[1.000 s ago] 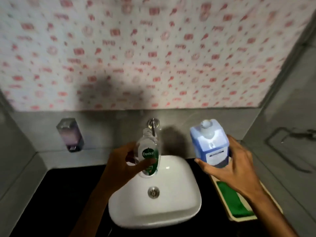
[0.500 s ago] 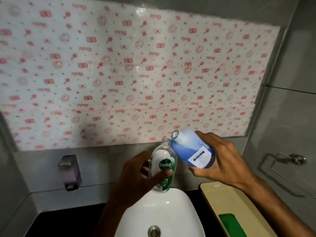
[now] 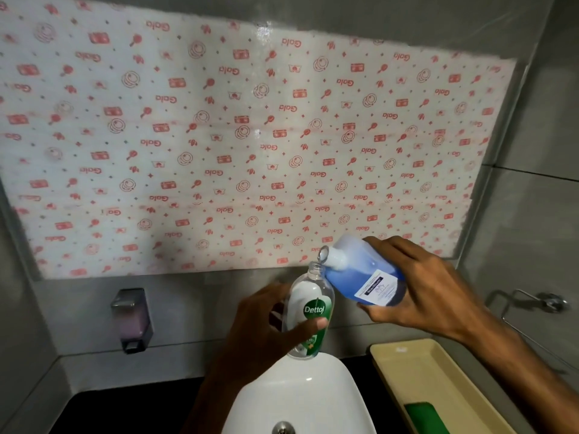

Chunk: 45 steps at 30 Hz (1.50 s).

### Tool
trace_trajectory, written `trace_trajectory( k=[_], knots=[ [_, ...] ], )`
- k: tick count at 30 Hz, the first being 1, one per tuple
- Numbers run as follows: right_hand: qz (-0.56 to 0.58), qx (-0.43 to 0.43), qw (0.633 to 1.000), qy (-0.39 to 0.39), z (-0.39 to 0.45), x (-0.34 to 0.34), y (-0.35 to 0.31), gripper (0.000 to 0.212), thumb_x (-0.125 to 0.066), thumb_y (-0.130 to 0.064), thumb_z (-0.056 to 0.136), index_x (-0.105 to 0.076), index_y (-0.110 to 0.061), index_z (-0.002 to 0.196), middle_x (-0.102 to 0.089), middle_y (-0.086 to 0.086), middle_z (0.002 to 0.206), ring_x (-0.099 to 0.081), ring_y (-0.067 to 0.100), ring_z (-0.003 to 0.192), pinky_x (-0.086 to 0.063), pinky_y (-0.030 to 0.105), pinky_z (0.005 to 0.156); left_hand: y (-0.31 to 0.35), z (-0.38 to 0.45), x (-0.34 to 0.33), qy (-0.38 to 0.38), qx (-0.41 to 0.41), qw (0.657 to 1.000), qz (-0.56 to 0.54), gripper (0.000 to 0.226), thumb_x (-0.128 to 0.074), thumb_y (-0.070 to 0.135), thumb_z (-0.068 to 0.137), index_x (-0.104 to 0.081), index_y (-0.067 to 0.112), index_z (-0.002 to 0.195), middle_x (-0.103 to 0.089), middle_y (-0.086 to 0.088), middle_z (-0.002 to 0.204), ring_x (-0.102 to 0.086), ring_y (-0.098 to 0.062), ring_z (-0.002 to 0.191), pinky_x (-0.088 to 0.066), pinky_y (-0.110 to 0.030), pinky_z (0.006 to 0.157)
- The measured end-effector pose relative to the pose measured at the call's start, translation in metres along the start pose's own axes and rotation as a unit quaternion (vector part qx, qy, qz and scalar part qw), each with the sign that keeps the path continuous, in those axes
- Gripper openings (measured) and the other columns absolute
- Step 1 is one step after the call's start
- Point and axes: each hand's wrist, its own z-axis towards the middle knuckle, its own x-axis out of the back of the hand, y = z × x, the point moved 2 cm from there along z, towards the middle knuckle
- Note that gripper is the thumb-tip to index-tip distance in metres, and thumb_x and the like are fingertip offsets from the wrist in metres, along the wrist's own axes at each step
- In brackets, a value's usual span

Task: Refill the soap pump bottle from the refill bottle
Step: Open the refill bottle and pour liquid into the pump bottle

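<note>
My left hand [image 3: 263, 327] grips a clear soap bottle [image 3: 308, 311] with a green Dettol label, held upright above the back of the white basin [image 3: 297, 399]. Its pump top is off and the neck stands bare. My right hand [image 3: 416, 286] holds the refill bottle [image 3: 363, 272], translucent with blue liquid and a white label. The refill bottle is tilted to the left, its uncapped mouth just above the soap bottle's neck. Whether liquid flows between them I cannot tell.
A cream tray [image 3: 419, 374] with a green sponge [image 3: 426, 418] lies right of the basin on the dark counter [image 3: 125, 411]. A wall soap dispenser [image 3: 133, 319] hangs at the left, a metal holder [image 3: 532, 305] at the right. Patterned paper covers the wall behind.
Both bottles have risen from over the basin. The refill bottle has tipped from upright to leaning left, its mouth now at the soap bottle's neck. The camera view has lifted toward the wall.
</note>
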Motion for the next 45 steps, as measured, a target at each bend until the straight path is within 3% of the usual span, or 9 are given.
trace_trajectory(
  k=[5,12,16,29,45],
  knots=[
    [-0.045,0.006,0.999,-0.017,0.001,0.011,0.000,0.092,-0.075,-0.066,0.063,-0.050,-0.020,0.139,-0.063,-0.004,0.112,-0.065,0.017,0.084,-0.062,0.032,0.063,0.001,0.001,-0.004,-0.002,-0.009,1.000,0.000,0.037,-0.081,0.054,0.075,-0.063,0.038,0.103,-0.073,0.014,0.088,-0.072,-0.006,0.082,-0.056,-0.011,0.059],
    [-0.080,0.002,0.997,-0.020,0.002,0.020,-0.005,0.090,-0.073,-0.065,0.061,-0.050,-0.023,0.137,-0.062,-0.005,0.112,-0.066,0.019,0.085,-0.061,0.034,0.061,0.002,-0.001,-0.004,-0.004,-0.010,1.000,-0.003,0.036,-0.079,0.052,0.075,-0.060,0.040,0.103,-0.072,0.016,0.089,-0.072,-0.001,0.086,-0.056,-0.009,0.060],
    [-0.078,0.000,0.997,-0.028,0.004,0.025,-0.008,0.086,-0.070,-0.065,0.062,-0.050,-0.026,0.136,-0.061,-0.006,0.111,-0.065,0.020,0.085,-0.060,0.037,0.062,0.001,-0.002,-0.003,-0.006,-0.003,1.000,0.000,0.039,-0.081,0.048,0.075,-0.063,0.030,0.106,-0.072,0.018,0.090,-0.071,0.000,0.084,-0.056,-0.010,0.061],
    [-0.102,-0.016,0.993,-0.059,0.006,0.027,-0.011,0.090,-0.068,-0.068,0.061,-0.049,-0.027,0.139,-0.059,-0.006,0.114,-0.065,0.020,0.088,-0.061,0.037,0.067,-0.003,-0.002,-0.001,-0.011,0.003,1.000,-0.002,0.041,-0.082,0.046,0.076,-0.067,0.022,0.105,-0.074,0.015,0.089,-0.073,-0.005,0.083,-0.058,-0.014,0.061],
    [-0.113,-0.017,0.992,-0.060,0.006,0.031,-0.013,0.090,-0.067,-0.069,0.062,-0.048,-0.025,0.139,-0.061,-0.003,0.114,-0.065,0.020,0.086,-0.061,0.037,0.067,-0.004,-0.001,0.001,-0.011,-0.017,1.000,-0.022,0.038,-0.075,0.061,0.075,-0.061,0.038,0.102,-0.074,0.017,0.089,-0.074,-0.004,0.087,-0.058,-0.012,0.063]
  ],
)
